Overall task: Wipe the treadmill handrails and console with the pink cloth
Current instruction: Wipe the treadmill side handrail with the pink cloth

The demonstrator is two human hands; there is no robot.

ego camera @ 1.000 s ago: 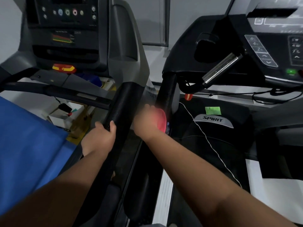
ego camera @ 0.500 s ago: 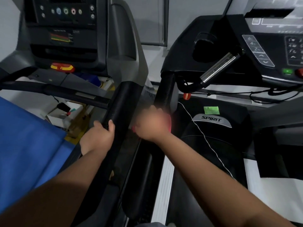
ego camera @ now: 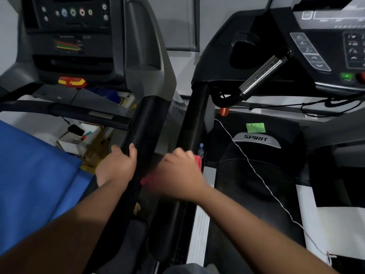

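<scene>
My right hand [ego camera: 178, 175] grips the pink cloth [ego camera: 198, 161] around the black padded handrail [ego camera: 193, 123] of the right treadmill. The cloth shows only as small pink bits at either side of the hand; the rest is hidden under my fingers. My left hand [ego camera: 116, 167] grips the black handrail [ego camera: 144, 123] of the left treadmill, thumb over its top. The right treadmill's console [ego camera: 320, 46] with its keypad sits at the upper right. Upper left holds the left treadmill's console [ego camera: 73, 26].
A silver pulse grip bar [ego camera: 260, 76] juts from the right console. A white cord [ego camera: 256, 175] runs across the right treadmill's motor cover [ego camera: 256, 139]. A small bottle [ego camera: 201, 149] stands beside the rail. Blue fabric [ego camera: 33, 175] fills the lower left. Boxes [ego camera: 79, 139] sit on the floor.
My right hand has slid with the cloth down the right handrail toward me. My left hand stays on the left handrail. The view has tilted slightly.
</scene>
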